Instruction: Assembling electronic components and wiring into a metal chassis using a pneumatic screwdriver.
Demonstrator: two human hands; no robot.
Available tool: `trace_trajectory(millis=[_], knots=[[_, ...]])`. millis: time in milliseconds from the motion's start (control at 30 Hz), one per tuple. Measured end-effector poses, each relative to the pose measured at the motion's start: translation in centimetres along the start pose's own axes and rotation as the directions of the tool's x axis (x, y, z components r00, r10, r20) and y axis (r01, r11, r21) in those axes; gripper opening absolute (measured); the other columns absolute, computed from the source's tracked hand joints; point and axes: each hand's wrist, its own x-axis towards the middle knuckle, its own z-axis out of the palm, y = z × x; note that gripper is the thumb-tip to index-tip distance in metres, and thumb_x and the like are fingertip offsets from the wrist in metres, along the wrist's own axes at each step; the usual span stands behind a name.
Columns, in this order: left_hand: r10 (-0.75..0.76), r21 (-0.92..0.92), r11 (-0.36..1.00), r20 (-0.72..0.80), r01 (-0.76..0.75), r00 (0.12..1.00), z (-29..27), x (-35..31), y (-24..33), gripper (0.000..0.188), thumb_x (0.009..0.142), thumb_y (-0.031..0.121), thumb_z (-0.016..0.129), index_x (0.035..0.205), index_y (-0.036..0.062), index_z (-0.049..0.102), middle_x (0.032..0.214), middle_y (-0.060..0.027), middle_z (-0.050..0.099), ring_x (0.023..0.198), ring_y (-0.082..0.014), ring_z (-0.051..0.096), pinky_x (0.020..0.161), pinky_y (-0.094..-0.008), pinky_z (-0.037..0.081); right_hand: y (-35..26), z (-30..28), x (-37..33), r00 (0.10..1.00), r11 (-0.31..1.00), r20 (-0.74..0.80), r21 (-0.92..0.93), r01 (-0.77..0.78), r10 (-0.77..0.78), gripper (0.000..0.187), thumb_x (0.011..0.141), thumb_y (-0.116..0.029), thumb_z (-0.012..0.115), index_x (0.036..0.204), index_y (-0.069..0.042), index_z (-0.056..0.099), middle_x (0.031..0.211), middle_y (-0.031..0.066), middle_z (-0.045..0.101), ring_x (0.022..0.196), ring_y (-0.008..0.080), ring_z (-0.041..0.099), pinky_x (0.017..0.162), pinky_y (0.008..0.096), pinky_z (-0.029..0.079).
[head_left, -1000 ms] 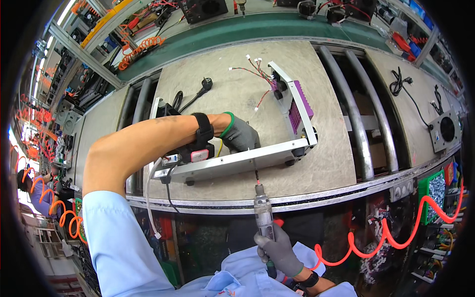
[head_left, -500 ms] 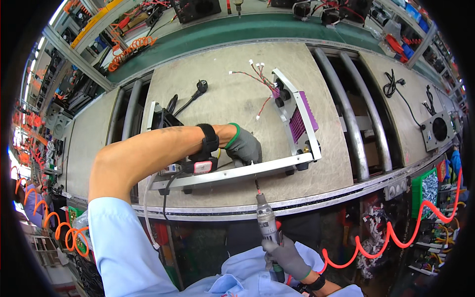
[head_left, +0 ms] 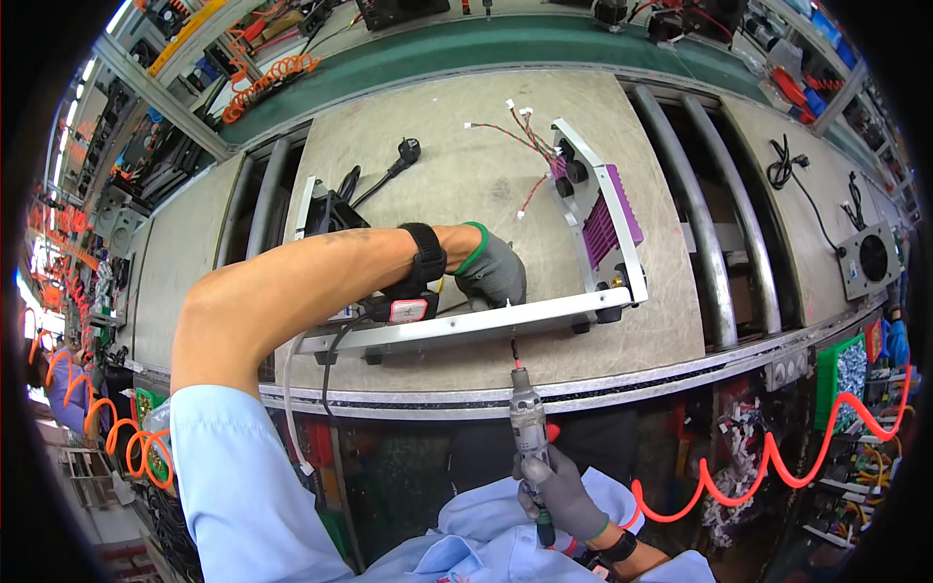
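Note:
A metal chassis frame (head_left: 457, 327) with a white front rail lies on the worktable, a purple heat sink (head_left: 610, 216) on its right side. My left hand (head_left: 494, 275), in a grey glove, reaches over the frame and curls down behind the front rail. Its fingertips are hidden there, so what they hold does not show. My right hand (head_left: 564, 496), also gloved, is wrapped round a power screwdriver (head_left: 529, 423) below the table edge. The driver's bit points up at the front rail, right by its outer face and opposite my left fingers.
Thin wires with white connectors (head_left: 525, 131) stick out behind the heat sink. A black power plug (head_left: 409, 150) lies behind the frame. Metal rollers (head_left: 685, 209) flank the tabletop. A red coiled hose (head_left: 777, 471) runs at right, near a green bin (head_left: 838, 374). A fan panel (head_left: 870, 260) sits far right.
My right hand has raised the screwdriver, so its bit is closer to the front rail. My left hand stays behind the rail. The whole view has shifted slightly.

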Motion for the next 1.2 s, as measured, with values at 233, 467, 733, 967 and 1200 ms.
trace_trajectory(millis=[233,467,733,967,1200], knots=[[-0.084,-0.012,0.996,-0.010,0.084,0.996,0.3,-0.3,0.5,0.009,0.077,0.009,0.064,0.082,0.0012,0.067,0.073,-0.0015,0.062,0.059,-0.0118,0.055,0.053,-0.0290,0.049,0.5,0.0,-0.1,0.998,0.989,-0.031,-0.133,0.059,-0.063,0.029,0.095,-0.028,0.064,0.108,-0.005,0.052,0.073,0.0059,0.055,0.051,0.0110,0.053,0.043,0.0257,0.042],[-0.803,-0.185,0.582,0.029,0.792,0.596,-0.2,0.4,2.3,0.025,0.068,0.000,0.074,0.092,0.0006,0.068,0.089,-0.0138,0.072,0.069,-0.0221,0.053,0.064,-0.0367,0.047,1.6,-1.4,0.9,0.992,0.934,0.047,0.335,-0.124,0.114,0.032,0.102,-0.033,0.037,0.108,-0.005,0.051,0.075,0.0134,0.058,0.057,0.0243,0.058,0.053,0.0374,0.048],[-0.320,-0.220,0.922,0.029,0.319,0.947,0.3,-0.3,-0.2,0.010,0.079,0.012,0.063,0.079,0.0021,0.065,0.068,-0.0014,0.058,0.060,-0.0126,0.053,0.051,-0.0320,0.044,3.0,-2.4,1.9,0.978,0.897,0.138,0.394,-0.200,0.158,0.028,0.102,-0.030,0.035,0.109,-0.008,0.050,0.082,0.0154,0.058,0.065,0.0269,0.061,0.056,0.0373,0.049],[-0.647,-0.330,0.707,0.054,0.625,0.760,0.3,-0.2,2.3,0.012,0.079,0.010,0.065,0.084,-0.0006,0.066,0.077,-0.0017,0.063,0.068,-0.0128,0.057,0.059,-0.0332,0.050,2.4,-0.9,1.4,0.983,0.905,0.119,0.388,-0.175,0.139,0.033,0.101,-0.041,0.045,0.107,-0.009,0.051,0.076,0.0120,0.056,0.059,0.0224,0.058,0.051,0.0341,0.047],[0.273,0.321,0.888,0.209,-0.329,0.939,-0.4,0.0,0.4,0.035,0.060,-0.003,0.080,0.092,-0.0034,0.065,0.086,-0.0162,0.067,0.080,-0.0289,0.064,0.064,-0.0365,0.051,0.2,1.1,-0.3,0.999,0.990,-0.017,-0.136,0.035,-0.038,0.034,0.091,-0.023,0.068,0.111,-0.005,0.049,0.075,0.0043,0.053,0.053,0.0087,0.054,0.042,0.0246,0.042]])
